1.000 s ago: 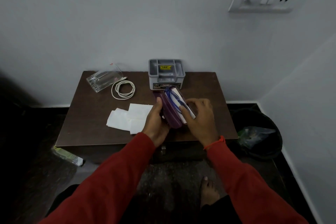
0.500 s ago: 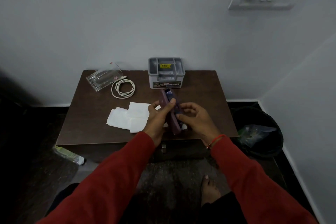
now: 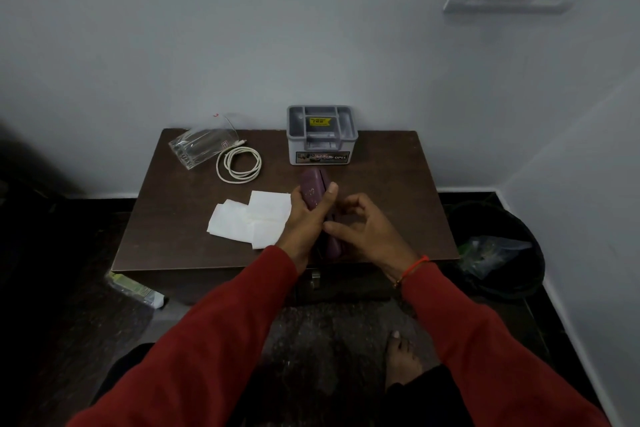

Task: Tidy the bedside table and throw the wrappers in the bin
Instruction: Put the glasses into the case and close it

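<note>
A purple case (image 3: 313,191) stands on its edge near the front middle of the dark brown bedside table (image 3: 388,184). My left hand (image 3: 306,218) grips it from the left, thumb over its top. My right hand (image 3: 363,229) is beside it on the right, fingers curled and spread, fingertips at the case's lower part. White tissue papers (image 3: 251,220) lie flat just left of my hands. A clear plastic wrapper (image 3: 199,147) lies at the back left, with a coiled white cable (image 3: 239,165) next to it. The black bin (image 3: 502,246) stands on the floor to the right.
A grey compartment organizer (image 3: 322,135) sits at the back middle against the wall. The bin holds a plastic bag (image 3: 491,253). A green and white tube (image 3: 135,289) lies on the floor at the table's front left. My bare foot (image 3: 401,360) is below the table front.
The case was open with blue glasses and a white cloth showing; now it is shut and nothing of them shows. My right hand has loosened and drawn slightly away to the right.
</note>
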Demonstrator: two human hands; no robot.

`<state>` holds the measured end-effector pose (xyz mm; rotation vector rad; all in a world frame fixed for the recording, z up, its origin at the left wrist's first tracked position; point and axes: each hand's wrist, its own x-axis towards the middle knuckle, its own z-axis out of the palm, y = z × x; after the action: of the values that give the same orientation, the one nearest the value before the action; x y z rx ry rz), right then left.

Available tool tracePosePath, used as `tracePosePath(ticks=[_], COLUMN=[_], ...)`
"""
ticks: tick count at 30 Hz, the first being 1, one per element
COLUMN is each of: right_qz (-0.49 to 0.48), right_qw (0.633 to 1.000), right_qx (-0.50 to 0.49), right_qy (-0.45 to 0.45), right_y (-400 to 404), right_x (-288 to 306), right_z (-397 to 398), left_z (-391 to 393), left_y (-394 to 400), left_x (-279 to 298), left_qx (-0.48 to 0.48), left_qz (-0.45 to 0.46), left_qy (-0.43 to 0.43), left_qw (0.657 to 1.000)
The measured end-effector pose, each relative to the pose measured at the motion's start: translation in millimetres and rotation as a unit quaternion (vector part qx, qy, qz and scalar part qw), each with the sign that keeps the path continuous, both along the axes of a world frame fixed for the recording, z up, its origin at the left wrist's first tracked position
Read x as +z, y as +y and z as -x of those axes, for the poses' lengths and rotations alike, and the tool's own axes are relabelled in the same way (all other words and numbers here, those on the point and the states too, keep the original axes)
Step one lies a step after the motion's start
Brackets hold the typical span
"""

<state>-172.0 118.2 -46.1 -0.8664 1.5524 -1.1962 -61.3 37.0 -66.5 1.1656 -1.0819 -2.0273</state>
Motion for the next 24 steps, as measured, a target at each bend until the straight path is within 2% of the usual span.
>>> tracePosePath(ticks=[3,7,17,21,24], right_qz=[0.022,0.053,0.077,0.062,0.04], right_qw=[0.999,0.996,0.996,0.993,0.99], right_qx=[-0.029,-0.059,-0.042,-0.008,-0.047], right_qy=[0.025,0.044,0.026,0.1,0.128], right_y=[-1,-3,-5,-3,-3], right_x=[2,2,1,-2,-5], right_z=[3,5,7,12,22], left_z=[2,2,2,1,1], left_y=[-3,-4,-6,-6,-7], left_x=[4,4,6,4,4], left_qx=[0.007,-0.006,0.036,0.039,0.024], left_qz=[-0.046,-0.001,-0.003,0.0,0.005], left_qy=[0.035,0.029,0.051,0.043,0.042], left_qw=[0.998,1.0,0.998,0.998,0.999])
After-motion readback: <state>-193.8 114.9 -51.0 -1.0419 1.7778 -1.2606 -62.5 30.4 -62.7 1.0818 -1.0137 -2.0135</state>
